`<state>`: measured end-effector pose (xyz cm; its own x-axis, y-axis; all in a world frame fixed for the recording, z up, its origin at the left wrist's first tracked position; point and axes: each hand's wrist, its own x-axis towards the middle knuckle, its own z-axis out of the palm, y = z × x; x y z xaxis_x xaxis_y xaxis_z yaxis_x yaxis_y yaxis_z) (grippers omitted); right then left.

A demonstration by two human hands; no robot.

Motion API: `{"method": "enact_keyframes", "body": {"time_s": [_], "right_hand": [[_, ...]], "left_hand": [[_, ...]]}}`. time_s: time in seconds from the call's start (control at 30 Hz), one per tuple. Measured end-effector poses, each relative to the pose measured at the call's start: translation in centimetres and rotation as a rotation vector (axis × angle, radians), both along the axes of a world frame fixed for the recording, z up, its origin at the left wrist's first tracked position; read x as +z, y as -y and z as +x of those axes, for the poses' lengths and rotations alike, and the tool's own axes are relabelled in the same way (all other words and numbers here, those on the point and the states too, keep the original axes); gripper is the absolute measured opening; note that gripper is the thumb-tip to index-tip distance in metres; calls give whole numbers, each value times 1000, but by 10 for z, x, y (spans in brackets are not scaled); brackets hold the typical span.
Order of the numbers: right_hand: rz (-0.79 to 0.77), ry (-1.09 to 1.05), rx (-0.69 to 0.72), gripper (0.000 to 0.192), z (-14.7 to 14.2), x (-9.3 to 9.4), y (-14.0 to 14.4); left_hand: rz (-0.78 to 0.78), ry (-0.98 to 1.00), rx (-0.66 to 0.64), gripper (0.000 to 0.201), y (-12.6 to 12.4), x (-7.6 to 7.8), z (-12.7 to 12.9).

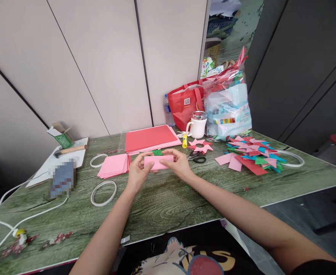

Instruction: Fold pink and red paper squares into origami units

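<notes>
Between my two hands, a folded strip of pink paper (158,163) is held up over the green wood-patterned table (156,206). My left hand (139,168) pinches its left end, thumb in front. Its right end is gripped by my right hand (177,164), the thumb pressed on the near face. Just behind the strip a bit of green paper (157,152) shows. Beside my left hand lies a stack of pink paper squares (114,165). Black scissors (198,157) lie past my right hand, next to a pink and red folded-paper ring (200,146).
Red and pink sheets (152,137) lie at the back, near a yellow glue stick (184,141) and white mug (198,126). Folded paper pieces (254,152) pile at right. Tape rolls (104,193), a hammer (70,150) and a white cable (4,217) are on the left.
</notes>
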<state>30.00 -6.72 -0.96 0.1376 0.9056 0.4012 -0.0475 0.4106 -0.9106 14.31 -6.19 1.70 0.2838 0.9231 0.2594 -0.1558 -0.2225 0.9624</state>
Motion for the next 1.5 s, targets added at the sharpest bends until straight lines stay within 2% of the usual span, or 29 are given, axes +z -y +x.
{"method": "enact_keyframes", "body": {"time_s": [0.23,0.53,0.87,1.17,1.5], "right_hand": [[-3,0,9,28,0,-1,0],[-33,-20,15,33,2,-6,-3],[-23,-26,62,26,2,-1,0],[-35,-33,23,24,1,0,0],[-39,-54,30,23,0,-2,-1]], "left_hand": [[-28,21,5,39,0,-1,1],[-4,26,17,43,-1,-3,0],[-23,8,17,44,-1,-3,1],[-26,6,3,46,0,-3,1],[-28,-6,15,37,-1,-4,1]]}}
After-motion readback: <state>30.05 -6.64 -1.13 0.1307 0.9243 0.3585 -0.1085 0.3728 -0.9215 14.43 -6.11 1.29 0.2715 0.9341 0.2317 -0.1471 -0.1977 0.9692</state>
